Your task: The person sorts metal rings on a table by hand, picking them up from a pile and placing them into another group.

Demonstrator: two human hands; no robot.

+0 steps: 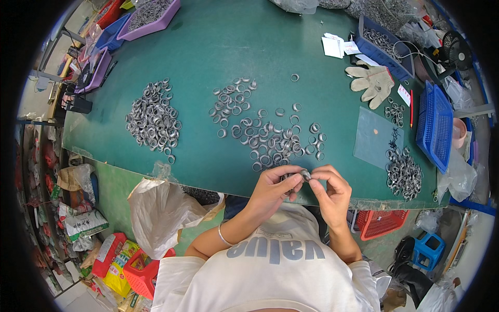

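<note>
Close to my body at the table's near edge, my left hand (279,185) is curled around several grey metal rings. One metal ring (305,175) is pinched between the fingertips of both hands. My right hand (332,190) grips this ring from its right side with thumb and forefinger. Just beyond my hands lies a loose spread of metal rings (270,140). A dense heap of rings (153,114) sits to the left, and another pile of rings (404,176) lies at the right near the table's edge.
The green table (208,52) carries a work glove (371,84), a clear plastic sheet (377,138), a blue basket (434,127) and a blue bin of rings (383,47) at the right. A purple tray (150,23) stands far left. A pale sack (161,213) hangs by the near edge.
</note>
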